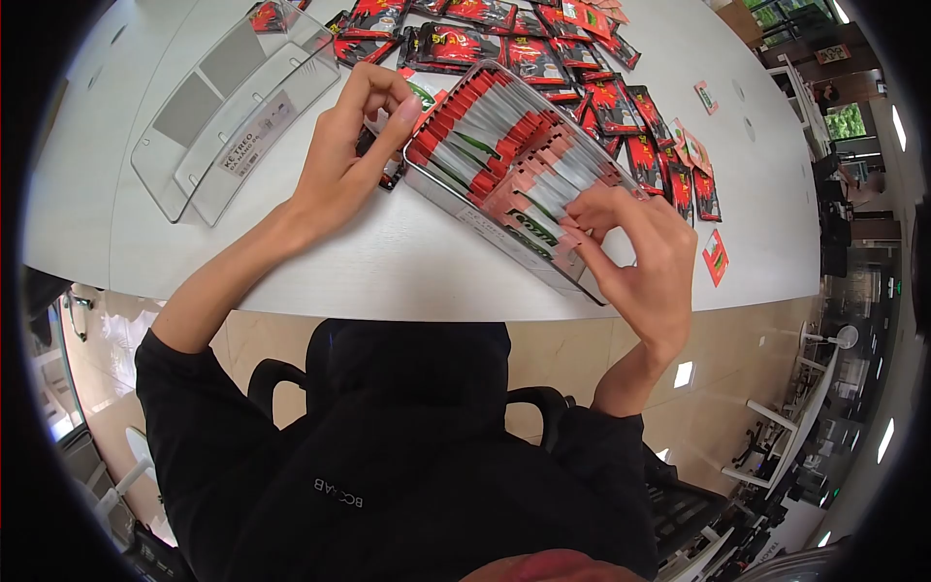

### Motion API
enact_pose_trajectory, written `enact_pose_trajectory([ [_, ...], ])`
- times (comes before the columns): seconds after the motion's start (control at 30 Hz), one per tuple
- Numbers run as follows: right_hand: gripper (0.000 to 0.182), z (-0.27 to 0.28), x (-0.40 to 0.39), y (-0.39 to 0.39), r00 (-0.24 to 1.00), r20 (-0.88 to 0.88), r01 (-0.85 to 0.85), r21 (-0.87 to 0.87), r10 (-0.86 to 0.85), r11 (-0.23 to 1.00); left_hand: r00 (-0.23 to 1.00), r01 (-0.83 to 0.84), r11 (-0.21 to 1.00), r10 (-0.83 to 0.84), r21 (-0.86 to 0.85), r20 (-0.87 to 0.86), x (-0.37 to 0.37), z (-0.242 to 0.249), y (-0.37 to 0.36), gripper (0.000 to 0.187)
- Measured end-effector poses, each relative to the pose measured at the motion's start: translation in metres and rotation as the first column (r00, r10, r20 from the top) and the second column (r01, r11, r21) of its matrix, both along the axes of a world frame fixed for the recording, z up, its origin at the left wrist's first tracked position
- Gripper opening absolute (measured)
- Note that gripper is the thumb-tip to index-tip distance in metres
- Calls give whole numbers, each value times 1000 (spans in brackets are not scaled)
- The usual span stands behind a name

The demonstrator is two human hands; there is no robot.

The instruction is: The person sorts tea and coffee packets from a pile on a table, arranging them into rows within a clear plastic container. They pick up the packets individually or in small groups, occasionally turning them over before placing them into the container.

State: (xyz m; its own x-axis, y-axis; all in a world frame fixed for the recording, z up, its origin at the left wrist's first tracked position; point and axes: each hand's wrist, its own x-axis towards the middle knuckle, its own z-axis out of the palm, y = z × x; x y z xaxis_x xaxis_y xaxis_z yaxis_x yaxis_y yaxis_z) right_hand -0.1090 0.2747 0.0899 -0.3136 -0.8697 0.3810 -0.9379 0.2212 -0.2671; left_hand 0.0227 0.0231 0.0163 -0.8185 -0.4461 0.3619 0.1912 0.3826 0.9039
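Observation:
A clear plastic box (pixel 485 225) lies tilted on the white table, filled with rows of thin red and pink packets (pixel 543 165) with some green labels. At the box's upper left end, my left hand (pixel 354 145) is closed, thumb and fingers pinching a small red, white and green packet (pixel 425 89). My right hand (pixel 645 242) reaches over the lower right end of the box, thumb and index finger close together at the packets there. What lies between these fingertips is too small to make out.
Many red and black sachets (pixel 533 60) are piled behind the box and to its right. A clear plastic holder (pixel 238 116) with a white label stands at the left. Small red cards (pixel 716 258) lie at the right. The white table's front edge (pixel 388 312) is near my body.

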Motion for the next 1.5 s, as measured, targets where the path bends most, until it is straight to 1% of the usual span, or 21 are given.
enact_pose_trajectory([
  [0.07, 17, 0, -3, 1, 999, 39, 29, -59, -27, 998, 999, -3, 998, 1, -63, -35, -1, -2, -2, 18],
  [0.17, 17, 3, -2, 8, 990, 130, 64, -134, -46, 989, 997, 1, 999, -5, -53, -74, -2, -2, -2, 17],
  [0.23, 14, 11, 3, 11, 994, 85, 77, -94, -69, 993, 997, -2, 998, -2, -57, -71, -2, -3, -2, 17],
  [0.3, 12, 10, 3, 12, 999, 35, -34, -49, 36, 998, 998, 1, 998, -6, -66, -68, -2, -3, -2, 17],
  [0.4, 15, -1, 4, 10, 998, -42, -44, -55, 41, 998, 997, -6, 997, 0, -82, -72, -2, -4, -1, 16],
  [0.73, 22, -9, 1, 13, 1000, -10, -27, -54, 27, 998, 995, -3, 999, -2, -48, -103, -1, -3, -2, 17],
  [0.8, 30, -16, -3, 23, 997, 66, -22, -187, 35, 982, 994, -3, 999, -3, -53, -107, -2, -3, -2, 17],
  [0.83, 30, -21, -2, 24, 997, 63, -22, -187, 35, 982, 996, 2, 999, -5, -37, -90, -1, -3, -2, 17],
  [0.9, 52, -35, 1, 28, 965, 261, 115, -479, 16, 870, 997, 5, 1000, -7, -22, -77, -1, -3, -2, 16],
  [0.93, 82, -46, -4, 45, 958, 287, 83, -362, 26, 929, 998, 13, 1000, -15, -24, -66, -1, -3, -2, 16],
  [0.97, 82, -51, 1, 45, 958, 284, 81, -362, 28, 929, 998, 21, 999, -23, -27, -55, -1, -3, -2, 15],
  [1.03, 101, -59, 13, 38, 970, 244, 128, -493, -4, 860, 998, 32, 999, -32, -10, -56, -3, -4, -2, 16],
  [1.07, 101, -62, 13, 39, 969, 247, 132, -493, -7, 860, 997, 46, 999, -46, 8, -54, -4, -5, -2, 16],
  [1.13, 115, -68, 12, 41, 963, 241, 216, -413, -123, 884, 997, 62, 998, -61, 28, -40, -4, -8, -2, 16],
  [1.17, 115, -72, 9, 42, 962, 239, 225, -417, -132, 881, 997, 70, 996, -69, 45, -32, -5, -8, -3, 16],
  [1.23, 116, -79, 2, 42, 906, 421, 242, -426, -46, 872, 998, 63, 997, -62, 34, -30, -5, -6, -3, 16],
  [1.3, 112, -77, -5, 40, 908, 413, 253, -406, -70, 878, 999, 48, 999, -48, 22, -26, -4, -5, -3, 16],
  [1.37, 110, -72, -15, 33, 904, 415, 241, -310, -97, 919, 1000, 19, 994, -22, 106, 20, -4, -5, -5, 16],
  [1.4, 103, -70, -22, 30, 944, 317, 189, -296, -90, 936, 1000, 20, 995, -22, 98, 18, -4, -4, -4, 16],
  [1.43, 103, -66, -32, 28, 945, 314, 186, -307, -85, 933, 1000, 12, 991, -14, 133, 13, -5, -3, -4, 17],
  [1.5, 96, -49, -45, 23, 924, 379, 41, -235, 53, 971, 1000, 3, 988, -4, 157, 3, -5, -4, -6, 17],
])
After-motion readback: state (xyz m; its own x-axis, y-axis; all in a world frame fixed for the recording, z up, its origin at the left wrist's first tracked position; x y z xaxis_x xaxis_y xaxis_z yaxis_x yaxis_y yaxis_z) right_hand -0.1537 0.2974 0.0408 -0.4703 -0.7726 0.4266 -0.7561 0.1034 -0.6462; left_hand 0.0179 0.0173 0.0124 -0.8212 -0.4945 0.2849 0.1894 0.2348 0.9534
